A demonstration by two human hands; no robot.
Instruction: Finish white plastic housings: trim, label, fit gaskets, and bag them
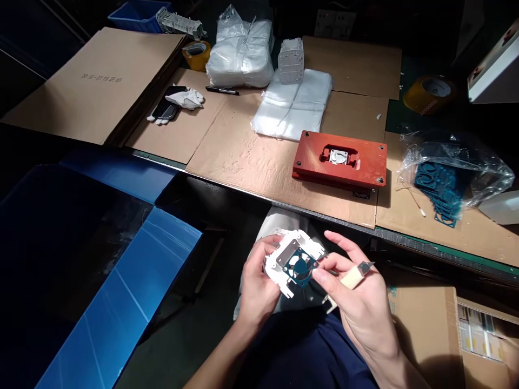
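My left hand (259, 281) grips a white plastic housing (279, 275) by its left side, above my lap. A flat blue fan-shaped piece (300, 267) with curved cut-outs lies against the housing's opening. My right hand (360, 297) pinches the right edge of that blue piece between thumb and fingertip. Tucked across the same palm is a cream-coloured tool (352, 277) with a grey, blade-like tip; its exact kind is unclear. Whether the blue piece is fixed to the housing, I cannot tell.
On the cardboard-covered bench lie a red fixture block (340, 156), a clear bag (478, 162) with blue cut-out pieces (440, 186), a cotton swab (416, 202) and stacked plastic bags (292, 105). A blue bin (133, 270) stands left; an open carton (430, 319) is at lower right.
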